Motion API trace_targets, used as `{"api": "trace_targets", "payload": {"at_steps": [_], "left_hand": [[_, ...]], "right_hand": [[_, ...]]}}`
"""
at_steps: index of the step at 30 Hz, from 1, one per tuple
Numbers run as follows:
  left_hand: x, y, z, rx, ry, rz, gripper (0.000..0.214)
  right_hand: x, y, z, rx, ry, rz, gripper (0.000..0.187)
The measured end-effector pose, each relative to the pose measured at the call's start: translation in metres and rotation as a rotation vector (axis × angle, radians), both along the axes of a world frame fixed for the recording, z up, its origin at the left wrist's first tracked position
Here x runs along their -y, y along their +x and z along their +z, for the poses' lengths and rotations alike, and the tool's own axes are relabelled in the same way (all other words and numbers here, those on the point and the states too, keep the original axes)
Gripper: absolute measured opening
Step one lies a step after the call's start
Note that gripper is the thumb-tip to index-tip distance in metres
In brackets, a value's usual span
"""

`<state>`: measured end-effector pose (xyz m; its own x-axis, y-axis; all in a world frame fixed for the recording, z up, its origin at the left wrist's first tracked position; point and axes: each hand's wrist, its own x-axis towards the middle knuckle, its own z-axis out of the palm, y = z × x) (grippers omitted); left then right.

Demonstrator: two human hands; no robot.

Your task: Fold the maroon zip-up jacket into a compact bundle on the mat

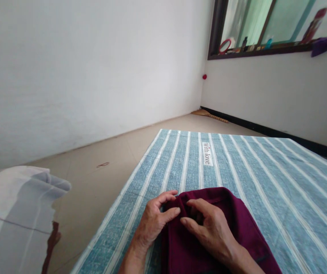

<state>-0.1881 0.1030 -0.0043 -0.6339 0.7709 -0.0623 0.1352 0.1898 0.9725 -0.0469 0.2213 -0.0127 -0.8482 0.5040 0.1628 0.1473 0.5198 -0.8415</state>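
Note:
A folded maroon garment (177, 243) lies on the blue-and-white striped cloth (152, 167) in front of me. At its upper left corner, my left hand (157, 217) grips the edge, thumb on top and fingers behind the fabric. My right hand (209, 228) rests over the garment with fingers curled and thumb near the index finger, close to the left thumb. Whatever may be between the right fingertips is too small to make out. The garment's lower part runs out of the frame.
A striped cloth (12, 213) in grey and white drapes over something at the left. On the tiled floor (80, 182) lies a small loop of cord (103, 164). A wooden object (209, 115) lies in the corner. Bottles and a red-rimmed mirror (225, 46) stand on the windowsill.

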Motion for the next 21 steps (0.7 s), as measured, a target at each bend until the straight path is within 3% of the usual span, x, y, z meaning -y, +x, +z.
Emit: {"api": "trace_targets", "payload": {"at_steps": [5, 13, 17, 21], "left_hand": [[0.000, 0.002, -0.004, 0.033, 0.072, -0.008, 0.022], [-0.002, 0.009, -0.002, 0.043, 0.080, -0.005, 0.035], [-0.003, 0.013, 0.002, -0.012, 0.149, 0.051, 0.020], [-0.001, 0.013, 0.006, -0.205, 0.088, 0.034, 0.007]], "right_hand": [[0.001, -0.004, 0.004, 0.031, 0.024, 0.007, 0.025], [-0.001, -0.006, 0.004, -0.047, -0.325, 0.084, 0.014], [-0.001, -0.007, 0.004, -0.074, -0.378, 0.098, 0.011], [-0.001, -0.008, 0.002, -0.096, -0.350, 0.093, 0.011]]}}
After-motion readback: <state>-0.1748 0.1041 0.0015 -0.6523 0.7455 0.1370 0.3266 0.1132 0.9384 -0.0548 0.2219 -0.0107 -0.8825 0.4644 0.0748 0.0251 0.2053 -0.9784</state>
